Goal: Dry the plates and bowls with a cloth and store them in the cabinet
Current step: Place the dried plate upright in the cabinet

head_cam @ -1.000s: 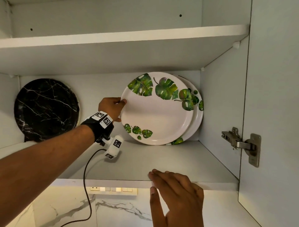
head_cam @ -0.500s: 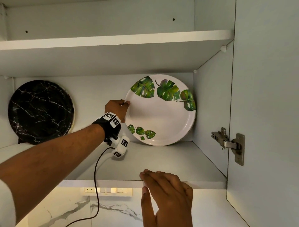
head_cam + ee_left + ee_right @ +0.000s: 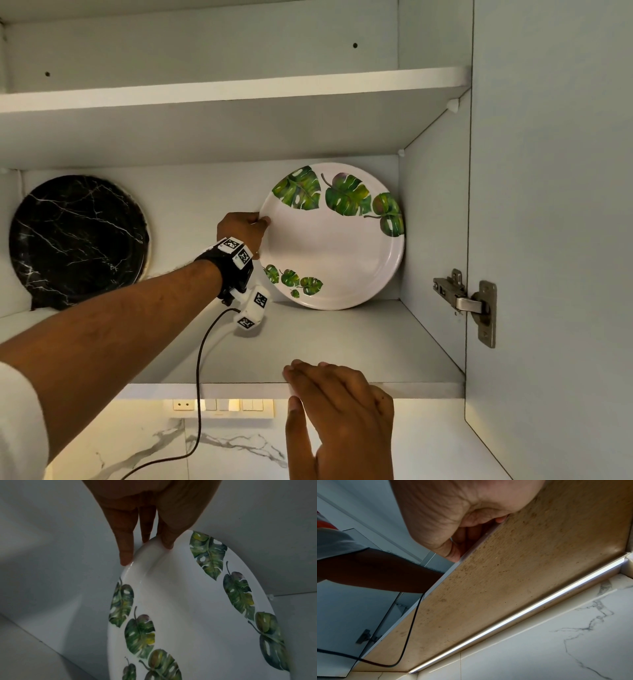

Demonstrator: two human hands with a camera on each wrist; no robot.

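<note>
A white plate with green leaf prints (image 3: 337, 246) stands on its edge at the back right of the lower cabinet shelf (image 3: 370, 339), leaning on the back wall. My left hand (image 3: 263, 222) pinches its left rim, thumb on the front and fingers behind. The left wrist view shows the same grip (image 3: 147, 550) on the plate (image 3: 188, 601). My right hand (image 3: 301, 380) rests on the shelf's front edge, fingers flat on top and thumb down the front. It holds nothing. No cloth shows.
A black marble plate (image 3: 77, 240) leans on the back wall at the shelf's left. The cabinet door (image 3: 548, 240) stands open on the right, its hinge (image 3: 472, 305) jutting inward. An upper shelf (image 3: 239, 89) lies above. A black cable (image 3: 198, 377) hangs from my left wrist.
The leaf plate has slid right and back, now covering a second leaf plate that showed behind it one second ago. My right hand stays on the shelf edge.
</note>
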